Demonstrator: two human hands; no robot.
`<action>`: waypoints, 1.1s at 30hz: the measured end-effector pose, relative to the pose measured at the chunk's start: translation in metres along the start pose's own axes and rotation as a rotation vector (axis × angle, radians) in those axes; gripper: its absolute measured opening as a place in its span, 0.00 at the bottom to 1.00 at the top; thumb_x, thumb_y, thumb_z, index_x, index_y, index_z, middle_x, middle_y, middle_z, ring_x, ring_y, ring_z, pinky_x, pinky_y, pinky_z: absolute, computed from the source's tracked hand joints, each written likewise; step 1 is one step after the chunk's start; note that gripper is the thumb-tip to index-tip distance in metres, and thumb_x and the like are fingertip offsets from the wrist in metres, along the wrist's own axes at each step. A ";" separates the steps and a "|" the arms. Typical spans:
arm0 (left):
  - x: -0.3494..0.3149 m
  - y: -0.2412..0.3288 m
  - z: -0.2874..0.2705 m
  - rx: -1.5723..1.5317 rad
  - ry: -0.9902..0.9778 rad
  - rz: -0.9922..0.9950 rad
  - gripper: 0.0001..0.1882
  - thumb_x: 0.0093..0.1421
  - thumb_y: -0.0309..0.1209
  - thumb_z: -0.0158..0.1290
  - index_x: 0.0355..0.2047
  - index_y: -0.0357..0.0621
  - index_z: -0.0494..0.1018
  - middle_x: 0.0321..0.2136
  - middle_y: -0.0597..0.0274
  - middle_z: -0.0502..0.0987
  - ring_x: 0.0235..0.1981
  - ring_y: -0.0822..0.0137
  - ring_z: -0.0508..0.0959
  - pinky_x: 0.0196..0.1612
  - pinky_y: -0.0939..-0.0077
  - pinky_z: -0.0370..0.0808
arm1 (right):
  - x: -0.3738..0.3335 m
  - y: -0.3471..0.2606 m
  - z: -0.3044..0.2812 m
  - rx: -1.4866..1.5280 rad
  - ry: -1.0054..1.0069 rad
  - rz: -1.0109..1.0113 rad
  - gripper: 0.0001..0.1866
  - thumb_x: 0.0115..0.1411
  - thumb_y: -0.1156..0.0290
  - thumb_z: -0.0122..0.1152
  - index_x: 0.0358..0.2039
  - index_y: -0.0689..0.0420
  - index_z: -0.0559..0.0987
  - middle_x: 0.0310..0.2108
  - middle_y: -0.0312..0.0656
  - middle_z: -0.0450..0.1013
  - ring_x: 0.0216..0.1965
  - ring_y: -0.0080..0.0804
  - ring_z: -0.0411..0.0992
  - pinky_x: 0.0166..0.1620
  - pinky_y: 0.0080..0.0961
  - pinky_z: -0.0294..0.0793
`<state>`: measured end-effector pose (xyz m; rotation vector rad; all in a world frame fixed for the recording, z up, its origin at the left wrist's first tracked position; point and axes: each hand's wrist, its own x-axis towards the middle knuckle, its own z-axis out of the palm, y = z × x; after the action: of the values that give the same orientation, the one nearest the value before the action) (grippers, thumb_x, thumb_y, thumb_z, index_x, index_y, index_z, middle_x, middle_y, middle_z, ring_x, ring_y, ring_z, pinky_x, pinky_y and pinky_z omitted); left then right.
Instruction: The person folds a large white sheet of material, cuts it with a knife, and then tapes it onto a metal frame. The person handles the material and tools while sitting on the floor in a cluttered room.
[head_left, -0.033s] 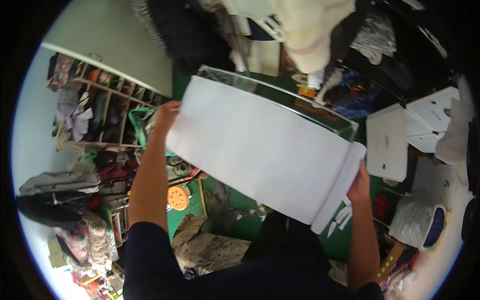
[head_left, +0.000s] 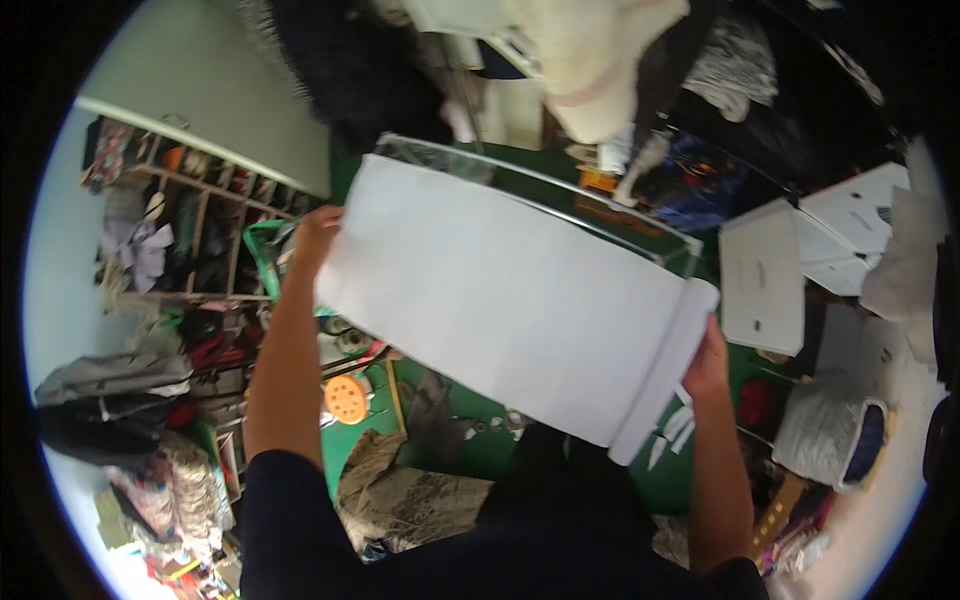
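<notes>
Above the green floor [head_left: 470,455], we grip a white sheet [head_left: 500,295]: left hand [head_left: 315,235] and right hand [head_left: 707,358] closed on opposite ends, fingers mostly hidden behind it.

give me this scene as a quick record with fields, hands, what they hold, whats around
left hand: grips the left edge of a large white sheet
right hand: grips the sheet's right end, which is rolled or folded over
sheet: spread wide between both hands, tilted down to the right
behind sheet: clear plastic panel, its edge showing above
below: green floor, orange round object
right side: white boxes
left side: cluttered shelves
</notes>
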<state>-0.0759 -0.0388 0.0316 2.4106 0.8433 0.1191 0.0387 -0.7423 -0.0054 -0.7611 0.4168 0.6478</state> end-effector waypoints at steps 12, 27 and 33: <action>0.006 -0.002 0.003 -0.298 -0.080 -0.147 0.17 0.60 0.17 0.53 0.50 0.36 0.79 0.40 0.59 0.84 0.41 0.70 0.82 0.46 0.76 0.77 | 0.013 -0.030 0.018 0.001 -0.026 -0.011 0.30 0.61 0.56 0.67 0.61 0.57 0.74 0.55 0.44 0.76 0.58 0.43 0.72 0.65 0.43 0.69; 0.005 -0.008 0.003 -0.369 -0.039 -0.215 0.18 0.64 0.17 0.50 0.54 0.36 0.78 0.41 0.62 0.83 0.41 0.71 0.80 0.47 0.77 0.74 | 0.037 -0.093 0.018 -0.372 -0.265 0.207 0.34 0.53 0.61 0.74 0.59 0.56 0.74 0.50 0.38 0.76 0.53 0.31 0.74 0.59 0.30 0.72; -0.002 0.009 0.015 -0.369 -0.024 -0.265 0.20 0.64 0.16 0.48 0.55 0.38 0.77 0.41 0.61 0.82 0.41 0.70 0.80 0.47 0.75 0.74 | 0.051 -0.109 0.017 -0.524 -0.344 0.245 0.35 0.51 0.61 0.75 0.59 0.56 0.73 0.49 0.37 0.76 0.49 0.29 0.75 0.52 0.28 0.76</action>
<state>-0.0684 -0.0527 0.0240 1.9382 1.0224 0.1294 0.1512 -0.7697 0.0318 -1.0780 0.0159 1.1222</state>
